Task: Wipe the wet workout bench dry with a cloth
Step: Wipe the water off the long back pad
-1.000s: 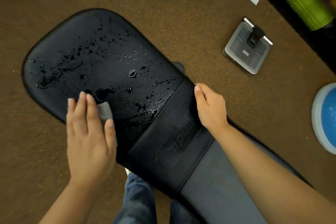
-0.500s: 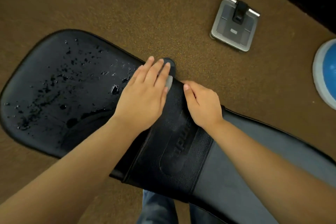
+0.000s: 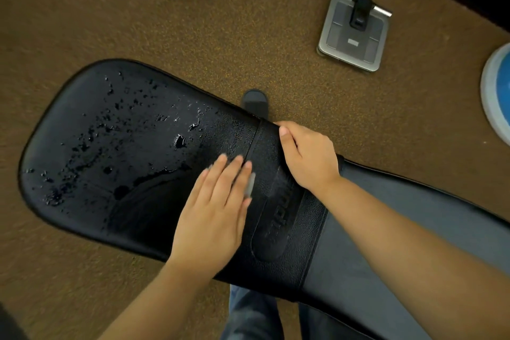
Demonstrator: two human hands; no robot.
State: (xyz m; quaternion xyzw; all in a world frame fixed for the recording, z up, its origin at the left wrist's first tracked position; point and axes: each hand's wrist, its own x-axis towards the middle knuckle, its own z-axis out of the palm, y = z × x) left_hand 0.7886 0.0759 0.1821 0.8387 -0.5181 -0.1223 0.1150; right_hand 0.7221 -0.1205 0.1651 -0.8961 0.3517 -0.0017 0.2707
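A head-worn camera looks down at a black padded workout bench (image 3: 110, 146) that runs from the left of the frame to the lower right, over a brown speckled carpet floor (image 3: 248, 44). The wide, rounded left end of the pad is wet. Water droplets and small puddles (image 3: 180, 141) are scattered from its far left edge to near the middle.

Just right of the puddles, the left hand (image 3: 212, 215) lies flat on the pad with its fingers straight and together. It presses down on a small grey cloth (image 3: 250, 185), of which only a sliver shows beside the little finger. The strip of pad around this hand looks matte and free of drops.

Further right, the right hand (image 3: 309, 157) grips the bench's far edge, thumb on top and fingers curled over the side, seemingly to steady it. Beyond it the bench turns to a smooth grey section that appears dry. Blue jeans (image 3: 254, 312) show below the bench.

On the floor at upper right is a square grey bathroom scale (image 3: 354, 36), and a blue dome (image 3: 499, 91) touches the right edge.

The job looks barely begun: only the strip near the hands seems wiped, and most of the left end is yet to be dried.
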